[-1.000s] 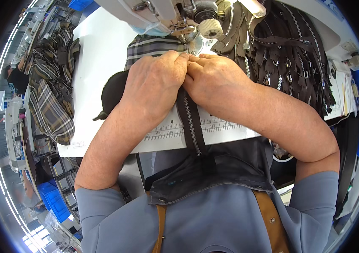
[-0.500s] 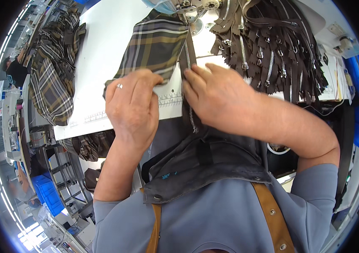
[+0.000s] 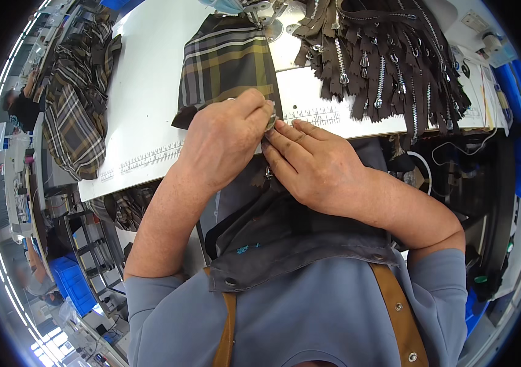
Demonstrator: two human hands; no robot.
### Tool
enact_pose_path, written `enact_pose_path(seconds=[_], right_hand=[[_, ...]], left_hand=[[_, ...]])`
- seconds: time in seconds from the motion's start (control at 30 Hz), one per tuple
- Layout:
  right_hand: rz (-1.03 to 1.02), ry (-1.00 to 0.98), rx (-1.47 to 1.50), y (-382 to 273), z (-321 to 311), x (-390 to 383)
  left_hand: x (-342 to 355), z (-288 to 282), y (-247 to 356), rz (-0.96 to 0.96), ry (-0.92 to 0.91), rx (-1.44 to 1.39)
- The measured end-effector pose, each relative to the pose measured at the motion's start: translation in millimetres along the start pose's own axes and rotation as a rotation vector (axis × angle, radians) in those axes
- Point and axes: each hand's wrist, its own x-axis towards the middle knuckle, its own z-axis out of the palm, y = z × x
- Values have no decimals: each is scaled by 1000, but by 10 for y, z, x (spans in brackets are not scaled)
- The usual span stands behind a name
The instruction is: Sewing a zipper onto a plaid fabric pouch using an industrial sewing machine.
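A plaid fabric piece (image 3: 227, 61) in olive, black and white lies on the white table, its far edge at the sewing machine's presser foot (image 3: 266, 15). My left hand (image 3: 223, 140) is closed in a pinch on the near right corner of this fabric. Against it, my right hand (image 3: 321, 165) has its long fingers stretched side by side along the fabric's edge, thumb hidden beneath, gripping the dark brown zipper. Below those fingers the zipper's end with a metal slider (image 3: 267, 173) hangs over my lap. Most of the zipper is covered by the hands and fabric.
Many brown zippers (image 3: 388, 67) with metal teeth are heaped at the right of the table. A stack of plaid pieces (image 3: 74, 122) hangs over the left side. A printed ruler strip (image 3: 150, 158) runs along the white table's (image 3: 138, 79) front edge.
My left hand has moved right, bringing the plaid fabric's edge over the zipper. My right hand has shifted slightly nearer to me, and the two hands' fingertips now meet.
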Motion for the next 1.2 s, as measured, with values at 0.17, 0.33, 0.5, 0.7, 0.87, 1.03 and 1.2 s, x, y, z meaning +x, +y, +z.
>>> enact_pose_path(seconds=[0.17, 0.33, 0.5, 0.7, 0.87, 1.03, 1.2], right_hand=[[3, 1, 38, 20, -8, 6], [-4, -12, 49, 42, -18, 3], [-16, -23, 69, 71, -56, 29], [-56, -58, 109, 128, -138, 70], [-100, -67, 149, 161, -125, 133], [-132, -86, 158, 249, -103, 225], [-135, -85, 148, 423, -37, 348]], left_hand=[[-22, 53, 16, 10, 2, -80], [-16, 82, -3, 19, -42, -85], [-6, 63, -35, 46, -70, -72], [29, 20, -43, 52, -109, -51], [50, 0, -14, 86, -40, -5], [71, -22, -87, 98, -91, 55], [176, 26, -298, 81, -89, -32]])
